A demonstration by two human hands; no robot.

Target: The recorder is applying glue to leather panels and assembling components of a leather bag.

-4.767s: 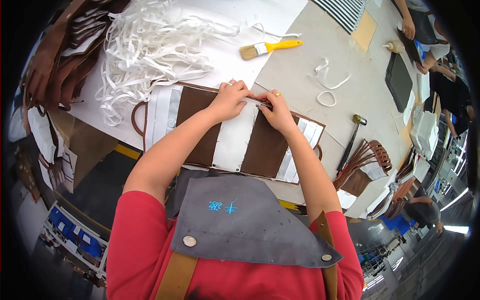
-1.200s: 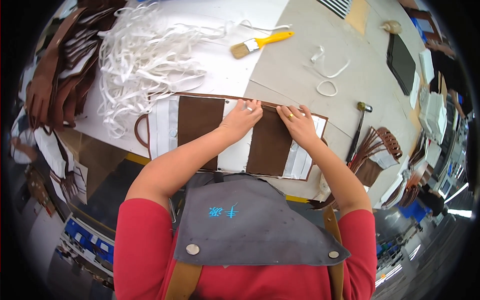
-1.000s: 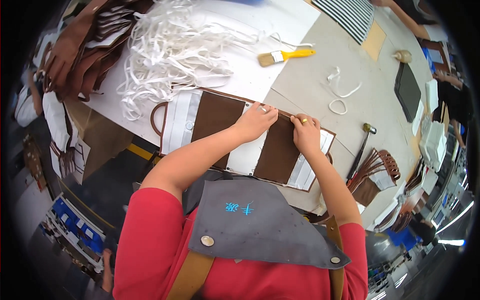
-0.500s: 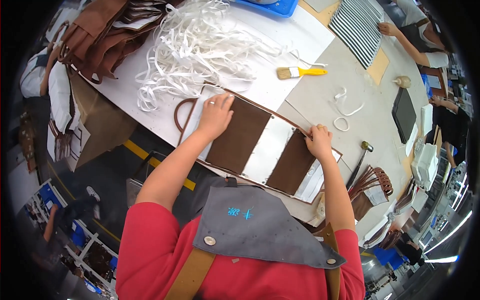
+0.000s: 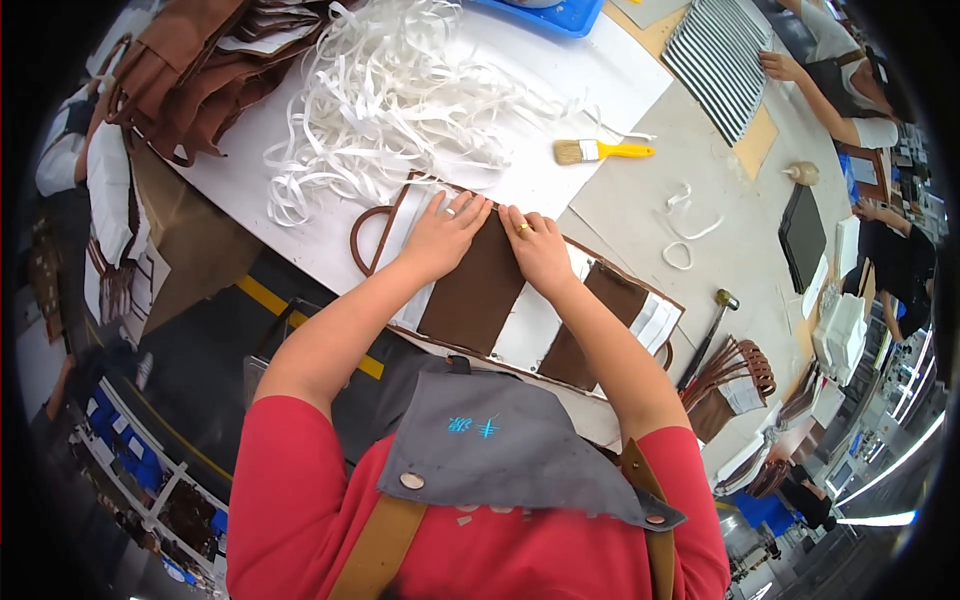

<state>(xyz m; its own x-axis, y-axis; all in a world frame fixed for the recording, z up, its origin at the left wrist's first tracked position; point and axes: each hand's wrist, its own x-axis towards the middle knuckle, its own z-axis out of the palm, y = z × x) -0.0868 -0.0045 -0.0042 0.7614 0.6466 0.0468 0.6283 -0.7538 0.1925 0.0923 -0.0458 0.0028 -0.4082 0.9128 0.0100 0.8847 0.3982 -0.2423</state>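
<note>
Tangled white ribbons lie upper left of centre, a yellow-handled brush upper right of centre, a hammer at right.

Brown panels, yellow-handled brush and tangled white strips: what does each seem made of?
Brown panels: matte leather or cloth, judging by the dull, even surface.
Brush: smooth, evenly yellow handle, perhaps plastic or painted wood; pale bristles look fibrous.
White strips: likely fabric or plastic ribbon, matte to satiny, given their thin, flat curls.
</note>
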